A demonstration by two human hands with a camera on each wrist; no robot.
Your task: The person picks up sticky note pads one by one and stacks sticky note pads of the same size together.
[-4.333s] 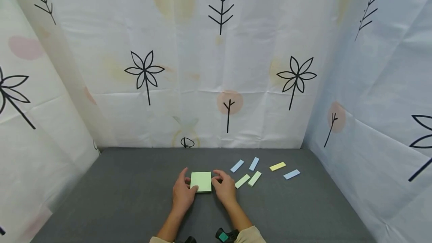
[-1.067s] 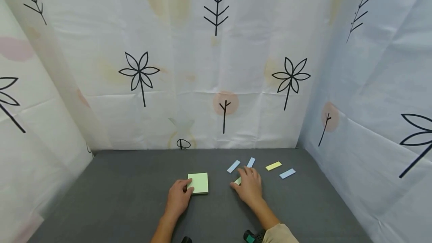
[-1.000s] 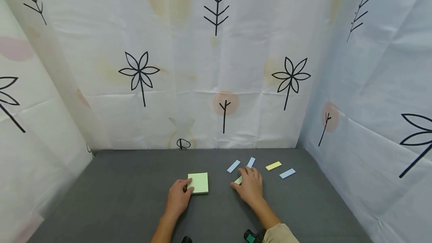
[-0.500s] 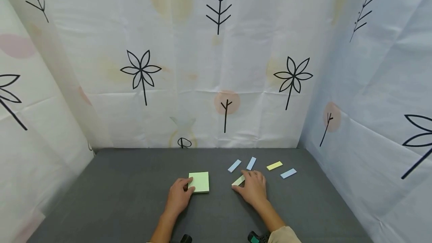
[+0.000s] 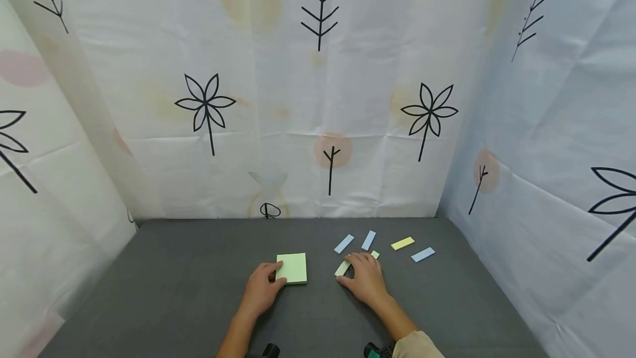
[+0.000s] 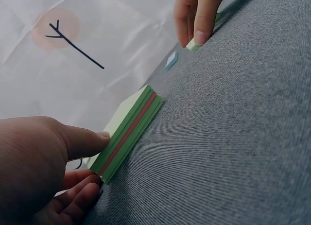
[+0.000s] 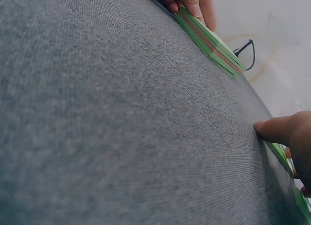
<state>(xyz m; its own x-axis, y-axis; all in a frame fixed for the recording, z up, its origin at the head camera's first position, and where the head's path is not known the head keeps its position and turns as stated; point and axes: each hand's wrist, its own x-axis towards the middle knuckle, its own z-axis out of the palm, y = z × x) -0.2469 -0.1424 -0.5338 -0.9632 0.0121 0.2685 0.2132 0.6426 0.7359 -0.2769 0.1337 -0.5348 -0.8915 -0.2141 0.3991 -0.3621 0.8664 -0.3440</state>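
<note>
A square pad stack of pale green sticky notes (image 5: 293, 268), with a reddish layer between green ones in its side, lies on the grey table. My left hand (image 5: 263, 289) grips it at its left edge, thumb (image 6: 92, 142) against the near side. To the right, my right hand (image 5: 366, 280) pinches a narrow pale green sticky-note strip (image 5: 342, 268) between thumb and fingers. That strip is partly covered by the fingers. Behind the hand, the end of a second green strip (image 5: 375, 254) shows; the rest of it is hidden.
Farther back lie blue strips, one on the left (image 5: 344, 244), one in the middle (image 5: 369, 240) and one at the right (image 5: 423, 254). A yellow strip (image 5: 402, 243) lies among them. Patterned white curtains (image 5: 278, 170) stand at the table's back and sides.
My right hand has gone from the stack's right side to the green strips and shifted one slightly left, apart from the other. My left hand has shifted to the stack's left edge.
</note>
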